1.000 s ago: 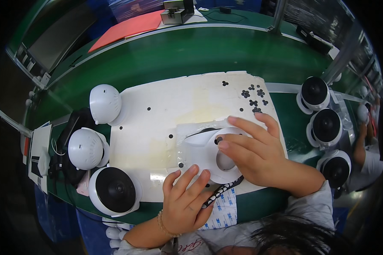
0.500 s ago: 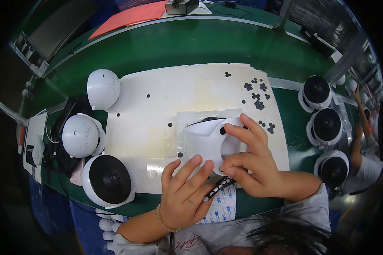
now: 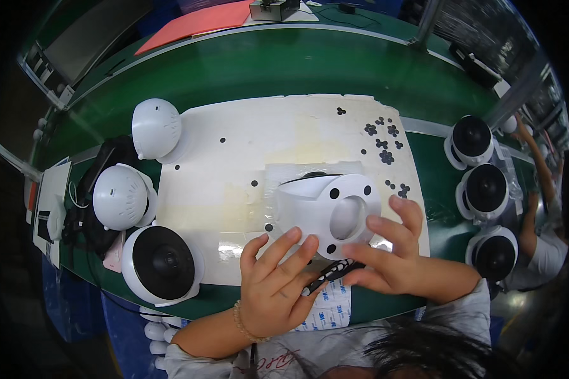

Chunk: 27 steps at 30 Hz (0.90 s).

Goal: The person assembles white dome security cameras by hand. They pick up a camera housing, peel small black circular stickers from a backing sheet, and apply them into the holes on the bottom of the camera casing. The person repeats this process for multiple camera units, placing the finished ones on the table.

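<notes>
A white security camera lies on its side on a translucent foam sheet. Its round base ring faces up towards me, with three round black pads showing around the hole. My left hand rests its fingertips against the lower left of the housing. Between its thumb and palm side it grips a black strip of pads with pale round gaps. My right hand hovers at the ring's lower right edge, fingers apart, and nothing shows in them.
Several loose black pads dot the cream board. White cameras with black fronts stand left and right. A printed backing sheet lies under the strip. At far right is another person's arm.
My right hand has drawn off the base ring towards the lower right and its fingers have spread, uncovering the lower black pad. My left hand stays on the housing with the strip.
</notes>
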Each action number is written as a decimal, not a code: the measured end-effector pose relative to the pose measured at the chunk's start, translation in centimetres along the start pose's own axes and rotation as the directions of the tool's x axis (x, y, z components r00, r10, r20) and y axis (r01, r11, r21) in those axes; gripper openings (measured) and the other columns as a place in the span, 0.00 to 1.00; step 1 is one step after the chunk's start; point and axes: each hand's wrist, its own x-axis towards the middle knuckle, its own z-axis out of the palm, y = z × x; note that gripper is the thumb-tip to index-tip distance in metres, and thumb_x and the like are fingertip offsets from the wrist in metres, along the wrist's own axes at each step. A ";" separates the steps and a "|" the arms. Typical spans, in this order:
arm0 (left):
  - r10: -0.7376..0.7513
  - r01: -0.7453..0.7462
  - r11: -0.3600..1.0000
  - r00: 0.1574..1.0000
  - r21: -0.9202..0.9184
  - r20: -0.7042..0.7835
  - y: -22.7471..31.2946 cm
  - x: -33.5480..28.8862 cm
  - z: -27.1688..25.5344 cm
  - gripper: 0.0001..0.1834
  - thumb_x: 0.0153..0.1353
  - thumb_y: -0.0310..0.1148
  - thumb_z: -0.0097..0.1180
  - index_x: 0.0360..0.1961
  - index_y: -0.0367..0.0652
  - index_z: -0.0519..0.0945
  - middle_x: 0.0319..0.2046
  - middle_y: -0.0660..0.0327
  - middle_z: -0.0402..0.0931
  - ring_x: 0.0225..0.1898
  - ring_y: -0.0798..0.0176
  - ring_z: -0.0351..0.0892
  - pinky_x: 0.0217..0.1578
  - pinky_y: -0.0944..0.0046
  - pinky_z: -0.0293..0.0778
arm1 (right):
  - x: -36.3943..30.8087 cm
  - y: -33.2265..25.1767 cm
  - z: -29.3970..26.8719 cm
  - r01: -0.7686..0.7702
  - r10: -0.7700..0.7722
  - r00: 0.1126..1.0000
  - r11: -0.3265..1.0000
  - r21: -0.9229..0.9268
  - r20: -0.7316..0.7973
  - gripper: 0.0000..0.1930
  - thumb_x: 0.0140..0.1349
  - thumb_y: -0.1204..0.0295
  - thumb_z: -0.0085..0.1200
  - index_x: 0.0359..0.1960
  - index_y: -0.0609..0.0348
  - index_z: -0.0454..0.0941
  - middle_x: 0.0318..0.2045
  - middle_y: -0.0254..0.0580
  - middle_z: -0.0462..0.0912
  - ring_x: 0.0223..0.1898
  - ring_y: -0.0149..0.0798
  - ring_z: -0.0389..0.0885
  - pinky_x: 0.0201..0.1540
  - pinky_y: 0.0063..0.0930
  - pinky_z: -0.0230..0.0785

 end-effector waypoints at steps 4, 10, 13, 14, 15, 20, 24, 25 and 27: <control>0.015 -0.015 1.000 1.000 0.004 -0.004 -0.1 -0.1 0.1 0.09 0.44 0.32 0.58 0.28 0.41 0.78 0.52 0.56 0.69 0.55 0.54 0.65 0.52 0.49 0.53 | 0.3 -0.1 0.7 0.111 -0.112 0.994 0.987 0.118 0.002 0.14 0.45 0.61 0.60 0.35 0.44 0.80 0.50 0.31 0.72 0.56 0.45 0.59 0.55 0.40 0.44; 0.001 -0.001 1.000 1.000 0.030 0.015 -0.1 0.1 -0.3 0.08 0.42 0.32 0.59 0.25 0.41 0.78 0.51 0.56 0.70 0.55 0.53 0.65 0.52 0.48 0.52 | 0.0 -0.3 0.7 0.235 -0.220 0.970 0.954 0.185 -0.101 0.05 0.46 0.71 0.58 0.27 0.50 0.77 0.50 0.38 0.71 0.56 0.49 0.59 0.56 0.40 0.47; 0.001 -0.001 0.999 1.000 0.043 0.004 -0.1 0.1 0.0 0.07 0.42 0.31 0.59 0.23 0.40 0.79 0.50 0.56 0.71 0.55 0.53 0.65 0.52 0.48 0.52 | 0.5 1.0 -1.6 -0.196 0.167 0.976 0.954 0.225 0.142 0.04 0.50 0.76 0.52 0.29 0.55 0.74 0.51 0.47 0.67 0.59 0.52 0.55 0.58 0.41 0.45; 0.005 -0.005 0.999 1.000 0.049 0.002 -0.1 0.1 0.1 0.07 0.42 0.31 0.59 0.23 0.40 0.79 0.50 0.56 0.71 0.55 0.53 0.65 0.52 0.48 0.52 | 0.5 1.2 -1.8 -0.219 0.182 0.968 0.947 0.234 0.171 0.03 0.51 0.76 0.51 0.29 0.56 0.74 0.52 0.48 0.66 0.59 0.52 0.54 0.58 0.41 0.45; 0.010 -0.009 0.998 1.000 0.054 -0.001 -0.1 0.2 0.1 0.07 0.42 0.31 0.59 0.22 0.40 0.79 0.50 0.56 0.71 0.55 0.53 0.65 0.52 0.48 0.52 | 0.5 1.3 -1.9 -0.242 0.196 0.960 0.940 0.242 0.200 0.03 0.52 0.75 0.51 0.29 0.57 0.73 0.52 0.48 0.66 0.60 0.53 0.53 0.58 0.41 0.44; -0.006 0.006 0.998 1.000 0.067 -0.004 0.0 0.1 0.1 0.07 0.43 0.31 0.59 0.23 0.39 0.79 0.49 0.55 0.71 0.55 0.53 0.65 0.52 0.47 0.52 | 0.2 1.5 -1.4 -0.292 0.226 0.942 0.917 0.272 0.247 0.03 0.53 0.74 0.50 0.29 0.58 0.73 0.53 0.48 0.65 0.61 0.53 0.52 0.59 0.41 0.43; -0.009 0.010 0.998 1.000 0.063 -0.006 0.0 0.1 0.2 0.07 0.43 0.31 0.59 0.23 0.39 0.79 0.49 0.56 0.71 0.56 0.53 0.64 0.52 0.48 0.52 | 0.2 1.5 -1.3 -0.302 0.237 0.941 0.909 0.288 0.241 0.03 0.54 0.74 0.49 0.29 0.58 0.73 0.53 0.48 0.65 0.60 0.53 0.52 0.59 0.41 0.43; -0.010 0.010 0.998 1.000 0.062 -0.005 0.1 0.1 0.2 0.07 0.43 0.31 0.59 0.23 0.39 0.79 0.49 0.56 0.71 0.56 0.53 0.64 0.52 0.48 0.52 | 0.2 1.5 -1.3 -0.308 0.242 0.941 0.903 0.298 0.237 0.03 0.54 0.74 0.49 0.29 0.58 0.73 0.53 0.48 0.65 0.60 0.53 0.53 0.59 0.41 0.43; -0.016 0.016 0.998 1.000 0.063 -0.001 0.1 0.1 0.1 0.07 0.43 0.31 0.59 0.23 0.40 0.79 0.49 0.56 0.71 0.56 0.53 0.64 0.52 0.48 0.52 | 0.2 1.5 -1.4 -0.305 0.237 0.940 0.906 0.293 0.243 0.03 0.54 0.74 0.49 0.29 0.58 0.73 0.53 0.47 0.65 0.60 0.53 0.53 0.58 0.41 0.43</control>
